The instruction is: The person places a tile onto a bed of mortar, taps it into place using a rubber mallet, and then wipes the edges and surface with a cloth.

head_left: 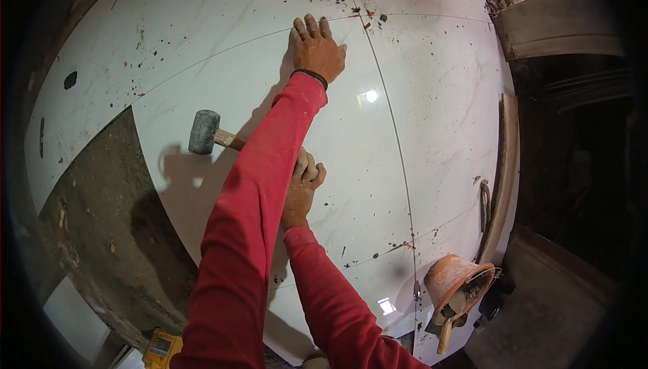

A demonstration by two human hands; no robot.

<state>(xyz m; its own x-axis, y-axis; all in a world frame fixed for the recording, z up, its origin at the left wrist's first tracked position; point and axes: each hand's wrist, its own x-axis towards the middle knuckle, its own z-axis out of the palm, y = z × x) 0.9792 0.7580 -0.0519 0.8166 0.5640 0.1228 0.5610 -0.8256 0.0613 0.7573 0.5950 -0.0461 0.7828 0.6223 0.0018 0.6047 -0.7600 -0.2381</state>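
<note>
The likely head-heavy rubber mallet [204, 132] is being handle-gripped by the right hand [301, 195]. Beyond it, left fingers [311, 27] are being held wide.

One view, taken from the wearer's head and facing steeply down. Two forearms in red cloth sleeves [236, 227] enter close to the lens from the lower edge; glossy white, faintly veined floor tiles [358, 187] lie farther below (their thin dark joints [398, 139] bow toward the rim).
</note>
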